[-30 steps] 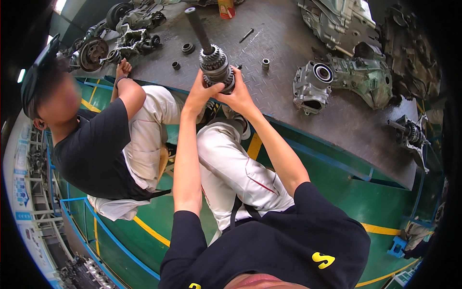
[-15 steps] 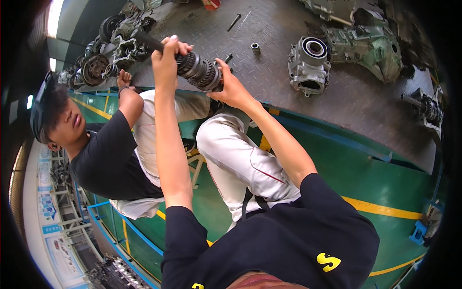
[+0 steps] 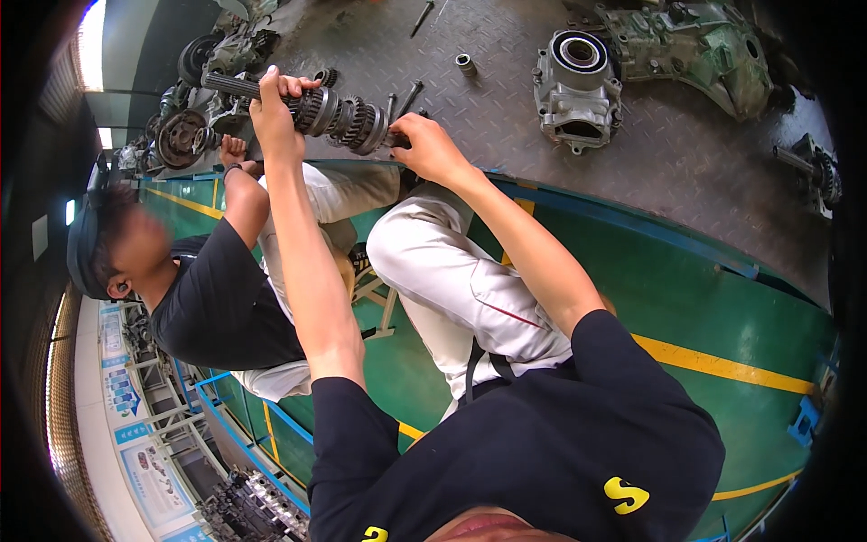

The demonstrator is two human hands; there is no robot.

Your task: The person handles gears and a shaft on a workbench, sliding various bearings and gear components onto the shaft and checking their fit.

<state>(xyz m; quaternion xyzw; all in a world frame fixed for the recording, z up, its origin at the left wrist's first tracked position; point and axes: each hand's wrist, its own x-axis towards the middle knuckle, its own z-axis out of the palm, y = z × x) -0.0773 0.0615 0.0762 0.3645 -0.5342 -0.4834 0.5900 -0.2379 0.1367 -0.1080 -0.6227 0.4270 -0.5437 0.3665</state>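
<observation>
Over the near edge of the workbench I hold a transmission shaft with several gears (image 3: 349, 121) lengthwise, its splined end to the left and tilted slightly upward. My left hand (image 3: 276, 113) is wrapped round the shaft, left of the gear stack. At the right end, the bent fingers of my right hand (image 3: 428, 150) pinch the shaft's short tip; the fingertips are partly hidden. Just beyond that end, a dark bolt (image 3: 411, 97) lies on the metal bench top. A small gear (image 3: 326, 77) shows behind my left hand.
A patterned steel workbench (image 3: 506, 117) bears a socket (image 3: 465, 65), another bolt (image 3: 422, 18), a bearing housing (image 3: 578, 95) and a large gearbox casing (image 3: 695, 54). More gear parts (image 3: 817, 172) stand far right, a brake-like disc (image 3: 180, 138) at left. A seated co-worker (image 3: 226, 298) is on my left.
The shaft has moved a little left and lies more level. My right hand has shifted from around the end gear to its tip. The co-worker's head has turned.
</observation>
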